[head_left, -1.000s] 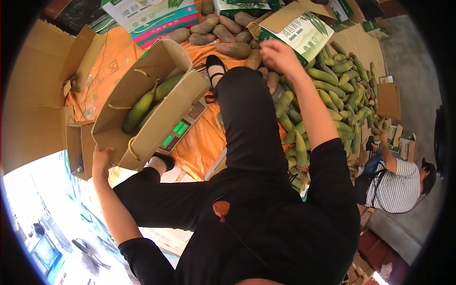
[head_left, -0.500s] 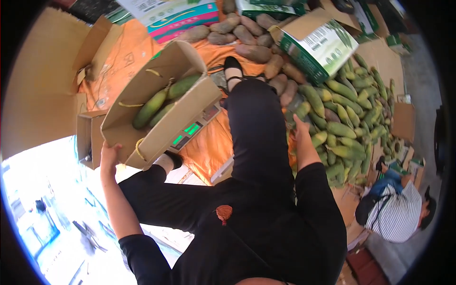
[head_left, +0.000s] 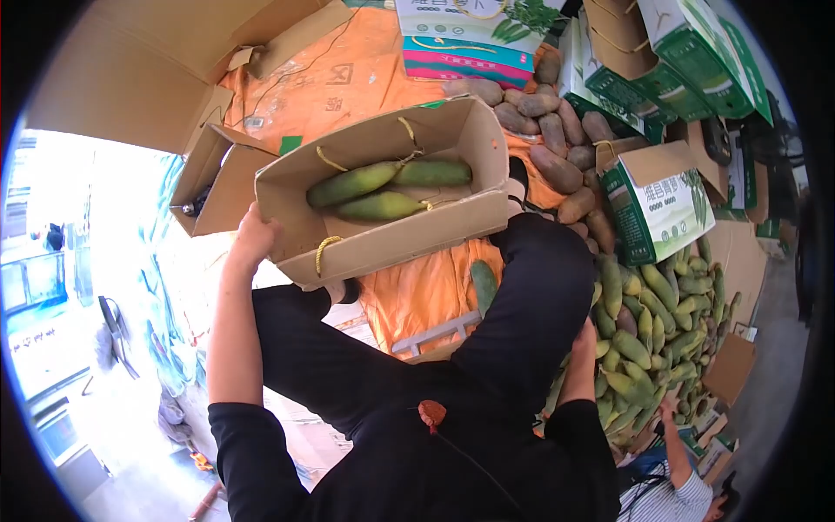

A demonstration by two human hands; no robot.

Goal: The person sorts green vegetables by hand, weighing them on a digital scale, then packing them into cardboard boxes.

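Note:
My left hand [head_left: 258, 235] is closed on the near left corner of an open cardboard box [head_left: 391, 244] with yellow rope handles. Three long green radishes [head_left: 383, 206] lie inside it. My right hand [head_left: 581, 348] is low beside my right thigh, at the edge of a big heap of green radishes [head_left: 639, 348]. The leg covers most of its fingers, so whether it grips anything is hidden. Between my legs, another green radish [head_left: 483, 283] rests on orange sheeting [head_left: 400, 300], close to a grey metal frame [head_left: 435, 335].
Brownish radishes [head_left: 557, 170] lie beyond my right foot. Printed green-and-white cartons [head_left: 657, 204] stand at the right, and a white-and-pink box [head_left: 470, 61] is at the back. Large cardboard [head_left: 130, 70] rises at the left. A co-worker in stripes [head_left: 678, 496] reaches toward the heap.
The cardboard box now sits more crosswise in view, my left hand still on its corner. My right hand has drawn back from the heap's far side to behind my thigh. The co-worker's arm now extends.

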